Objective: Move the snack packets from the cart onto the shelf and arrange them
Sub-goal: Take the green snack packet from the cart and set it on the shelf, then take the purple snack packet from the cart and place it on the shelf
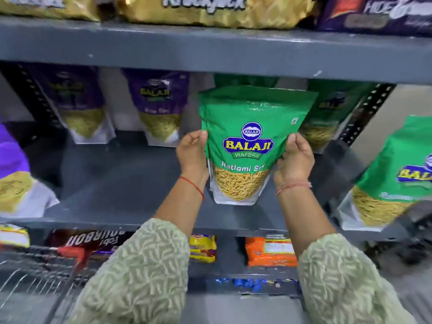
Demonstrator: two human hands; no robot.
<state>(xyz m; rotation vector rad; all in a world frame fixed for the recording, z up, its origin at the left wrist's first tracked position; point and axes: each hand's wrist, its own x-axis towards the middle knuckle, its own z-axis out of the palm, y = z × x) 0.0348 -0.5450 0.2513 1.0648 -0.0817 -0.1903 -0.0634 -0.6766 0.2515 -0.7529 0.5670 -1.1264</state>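
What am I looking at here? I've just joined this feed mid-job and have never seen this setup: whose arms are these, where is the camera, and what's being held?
There is no machine. One camera, worn on a person's head, looks forward and down at their own arms. The left hand and right hand grip the two sides of a green Balaji packet, held upright in front of the grey middle shelf. At the back of that shelf stand two purple packets and more green packets; another green packet leans at the right edge. The wire cart shows at the lower left. The shelf below holds other snacks, including an orange pack.
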